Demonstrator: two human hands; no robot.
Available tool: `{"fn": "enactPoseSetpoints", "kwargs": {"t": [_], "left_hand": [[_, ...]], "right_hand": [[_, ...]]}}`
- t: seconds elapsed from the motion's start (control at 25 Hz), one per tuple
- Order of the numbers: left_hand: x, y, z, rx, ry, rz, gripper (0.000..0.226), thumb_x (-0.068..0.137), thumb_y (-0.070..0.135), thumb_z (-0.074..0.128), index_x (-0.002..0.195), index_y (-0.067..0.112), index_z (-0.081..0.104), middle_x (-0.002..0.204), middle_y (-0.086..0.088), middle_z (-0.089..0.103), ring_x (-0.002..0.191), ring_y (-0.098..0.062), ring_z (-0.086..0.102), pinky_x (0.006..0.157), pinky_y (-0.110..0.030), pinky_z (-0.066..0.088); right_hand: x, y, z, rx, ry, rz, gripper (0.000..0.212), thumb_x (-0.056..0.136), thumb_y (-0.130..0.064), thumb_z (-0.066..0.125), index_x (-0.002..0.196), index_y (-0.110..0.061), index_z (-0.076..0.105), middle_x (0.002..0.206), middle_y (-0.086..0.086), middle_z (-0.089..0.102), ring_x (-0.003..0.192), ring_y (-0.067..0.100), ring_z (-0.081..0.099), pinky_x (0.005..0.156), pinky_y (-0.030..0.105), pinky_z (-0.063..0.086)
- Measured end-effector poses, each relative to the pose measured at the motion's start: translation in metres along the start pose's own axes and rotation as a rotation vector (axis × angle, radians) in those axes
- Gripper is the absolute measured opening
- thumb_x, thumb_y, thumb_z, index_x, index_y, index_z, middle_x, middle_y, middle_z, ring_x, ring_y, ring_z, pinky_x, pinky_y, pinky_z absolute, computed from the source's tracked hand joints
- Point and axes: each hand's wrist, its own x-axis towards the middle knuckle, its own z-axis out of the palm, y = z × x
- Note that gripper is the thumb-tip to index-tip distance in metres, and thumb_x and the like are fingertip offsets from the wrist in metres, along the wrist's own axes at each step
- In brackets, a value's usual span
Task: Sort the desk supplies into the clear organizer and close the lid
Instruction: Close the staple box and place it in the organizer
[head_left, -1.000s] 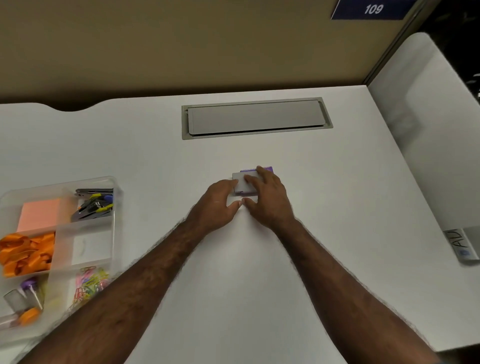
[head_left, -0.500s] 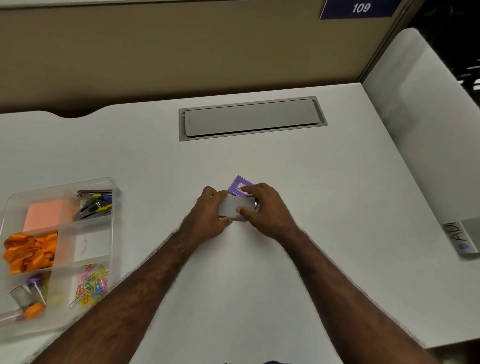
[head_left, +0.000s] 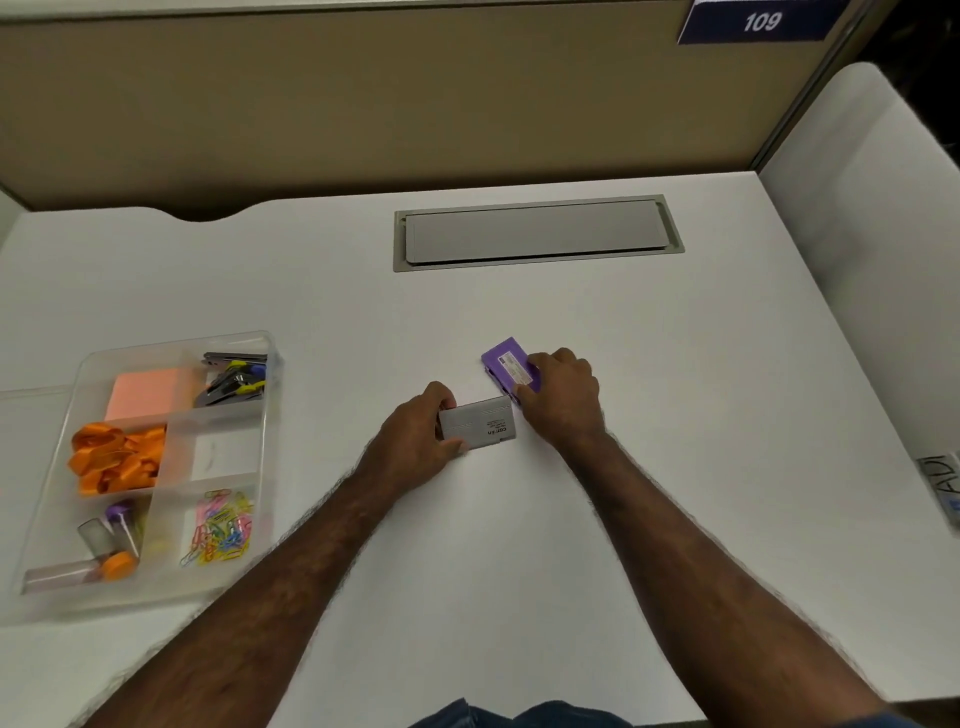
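Left hand (head_left: 415, 441) pinches grey staple box (head_left: 478, 430) at centre frame. Right hand (head_left: 558, 400) grips purple box (head_left: 506, 364) (just beside). Clear organizer (head_left: 171, 587) sits lower left.

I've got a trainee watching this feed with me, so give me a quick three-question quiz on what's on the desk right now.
1. True or false: the left hand grips the grey box.
2. Which compartment of the clear organizer has no supplies in it? A) the one with the paper clips B) the middle right one C) the one with the orange ribbon
3. Fill in: the right hand holds the ____ box.

Key: 1 true; 2 B; 3 purple.
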Motion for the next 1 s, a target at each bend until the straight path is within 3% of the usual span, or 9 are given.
{"fn": "enactPoseSetpoints", "kwargs": {"t": [0.2, 0.32, 0.48, 0.6, 0.68, 0.8, 0.88, 1.0], "left_hand": [[-0.020, -0.007, -0.006, -0.355, 0.087, -0.184, 0.025, 0.088, 0.014, 0.079, 0.108, 0.015, 0.063, 0.088, -0.006, 0.072, 0.070, -0.017, 0.070, 0.055, -0.018, 0.050], [-0.033, -0.012, -0.011, -0.489, 0.083, -0.273, 0.021, 0.094, 0.017, 0.074, 0.113, 0.011, 0.070, 0.082, -0.007, 0.078, 0.061, -0.013, 0.073, 0.052, -0.018, 0.051], [-0.041, -0.018, -0.011, -0.661, 0.097, -0.364, 0.020, 0.101, 0.018, 0.064, 0.115, 0.007, 0.072, 0.088, -0.015, 0.078, 0.071, -0.027, 0.071, 0.078, -0.046, 0.063], [-0.047, -0.017, -0.013, -0.768, 0.087, -0.405, 0.018, 0.103, 0.021, 0.062, 0.113, 0.010, 0.072, 0.084, -0.014, 0.075, 0.076, -0.032, 0.075, 0.088, -0.050, 0.063], [-0.051, -0.014, -0.018, -0.853, 0.070, -0.388, 0.020, 0.104, 0.023, 0.062, 0.115, 0.010, 0.072, 0.088, -0.015, 0.077, 0.080, -0.031, 0.078, 0.086, -0.047, 0.064], [-0.059, -0.012, -0.028, -0.937, 0.023, -0.321, 0.018, 0.104, 0.022, 0.060, 0.117, 0.017, 0.073, 0.106, -0.012, 0.079, 0.089, -0.026, 0.079, 0.078, -0.038, 0.064], [-0.067, -0.015, -0.034, -0.989, -0.004, -0.305, 0.020, 0.106, 0.021, 0.057, 0.119, 0.020, 0.072, 0.111, -0.010, 0.078, 0.094, -0.027, 0.078, 0.077, -0.035, 0.064], [-0.080, -0.025, -0.043, -1.182, -0.004, -0.324, 0.025, 0.110, 0.016, 0.047, 0.121, 0.013, 0.070, 0.114, -0.015, 0.076, 0.096, -0.031, 0.077, 0.078, -0.039, 0.064]], "right_hand": [[-0.010, -0.003, 0.006, 0.163, -0.088, 0.135, 0.062, 0.081, -0.041, 0.081, 0.133, -0.015, 0.058, 0.124, 0.012, 0.058, 0.116, 0.033, 0.060, 0.098, 0.045, 0.052], [-0.019, -0.006, 0.007, 0.247, -0.103, 0.130, 0.056, 0.084, -0.036, 0.081, 0.132, -0.017, 0.060, 0.126, 0.008, 0.057, 0.112, 0.026, 0.063, 0.090, 0.040, 0.056], [-0.031, -0.014, 0.003, 0.286, 0.074, -0.046, 0.024, 0.093, -0.019, 0.065, 0.116, -0.023, 0.071, 0.113, 0.002, 0.063, 0.104, 0.022, 0.062, 0.077, 0.026, 0.040], [-0.047, -0.025, -0.002, 0.387, 0.145, -0.242, 0.023, 0.093, -0.013, 0.068, 0.109, -0.025, 0.078, 0.102, -0.009, 0.065, 0.098, 0.016, 0.063, 0.078, 0.028, 0.049], [-0.060, -0.034, -0.003, 0.424, 0.148, -0.355, 0.028, 0.091, -0.007, 0.071, 0.112, -0.025, 0.079, 0.107, -0.007, 0.064, 0.099, 0.013, 0.063, 0.080, 0.031, 0.056], [-0.075, -0.043, 0.002, 0.358, 0.125, -0.477, 0.036, 0.093, -0.003, 0.069, 0.118, -0.026, 0.079, 0.129, -0.001, 0.064, 0.118, 0.016, 0.063, 0.094, 0.034, 0.056], [-0.081, -0.050, 0.006, 0.399, 0.084, -0.450, 0.039, 0.095, -0.002, 0.066, 0.121, -0.029, 0.077, 0.141, 0.001, 0.062, 0.129, 0.018, 0.059, 0.103, 0.035, 0.054], [-0.089, -0.066, 0.012, 0.522, 0.012, -0.411, 0.042, 0.096, 0.000, 0.065, 0.122, -0.030, 0.077, 0.143, 0.000, 0.063, 0.132, 0.014, 0.057, 0.105, 0.037, 0.054]]}}
